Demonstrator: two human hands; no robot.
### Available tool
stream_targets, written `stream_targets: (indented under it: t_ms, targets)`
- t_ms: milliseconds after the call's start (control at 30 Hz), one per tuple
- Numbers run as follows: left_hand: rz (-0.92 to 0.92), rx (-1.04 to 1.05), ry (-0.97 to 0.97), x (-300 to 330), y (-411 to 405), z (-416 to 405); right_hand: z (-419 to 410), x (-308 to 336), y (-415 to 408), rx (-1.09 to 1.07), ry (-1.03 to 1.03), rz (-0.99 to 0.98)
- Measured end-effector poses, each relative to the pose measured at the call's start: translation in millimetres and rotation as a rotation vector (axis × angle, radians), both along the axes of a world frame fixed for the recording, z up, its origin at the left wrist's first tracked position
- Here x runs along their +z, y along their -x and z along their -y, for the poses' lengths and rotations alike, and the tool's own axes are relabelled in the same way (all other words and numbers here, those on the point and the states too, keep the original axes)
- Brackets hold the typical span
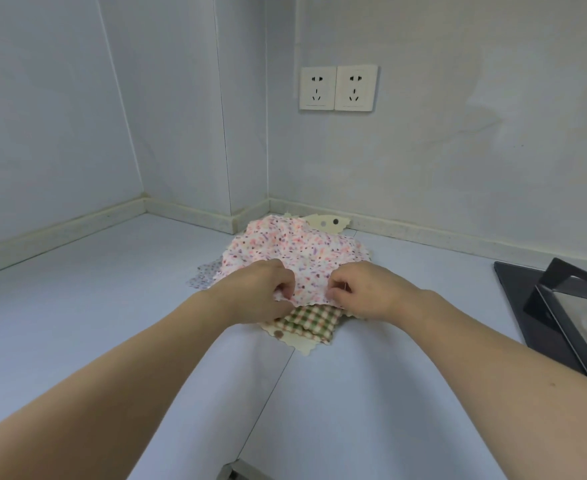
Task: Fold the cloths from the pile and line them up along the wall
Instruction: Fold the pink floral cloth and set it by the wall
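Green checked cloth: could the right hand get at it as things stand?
Probably yes. The green checked cloth pokes out bare just beneath the right hand, nothing lying over that part. But that hand pinches the floral cloth and would have to let go.

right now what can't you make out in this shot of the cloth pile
- How many cloths are in the pile: the floral cloth covers most of it in the head view; only edges of the checked cloth and cream cloth show.
- Fingertips of the left hand and right hand: curled into the floral cloth's near edge.
- The stove: cut off by the right edge.
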State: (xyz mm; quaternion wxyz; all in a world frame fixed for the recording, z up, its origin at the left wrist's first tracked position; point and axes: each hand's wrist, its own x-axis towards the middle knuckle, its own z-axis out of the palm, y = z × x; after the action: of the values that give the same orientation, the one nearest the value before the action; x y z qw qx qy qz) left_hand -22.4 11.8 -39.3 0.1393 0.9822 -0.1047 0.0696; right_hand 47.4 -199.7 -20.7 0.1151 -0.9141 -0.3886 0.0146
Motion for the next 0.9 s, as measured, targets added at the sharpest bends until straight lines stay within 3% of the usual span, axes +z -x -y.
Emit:
stream_targets:
  t_ms: [167,367,600,900]
  targets:
    - [0.025,-0.016,-0.037,2.0,0.5,3.9,-3.8,-1.4,4.0,0.022,0.076,-0.041]
    - [-0.044,0.01,-0.068,1.3,-2.3,3.7,-3.0,-4.7,0.8,0.048,0.082,0.07]
    - [0.134,0.066,-0.169,0.8,-4.5,11.7,-0.5,8.6,3.2,-0.058,-0.277,0.03]
    - [0.348,0.214,-0.043,85.7,36.7,32.0,33.1,85.2,48.3,-0.128,-0.433,0.226]
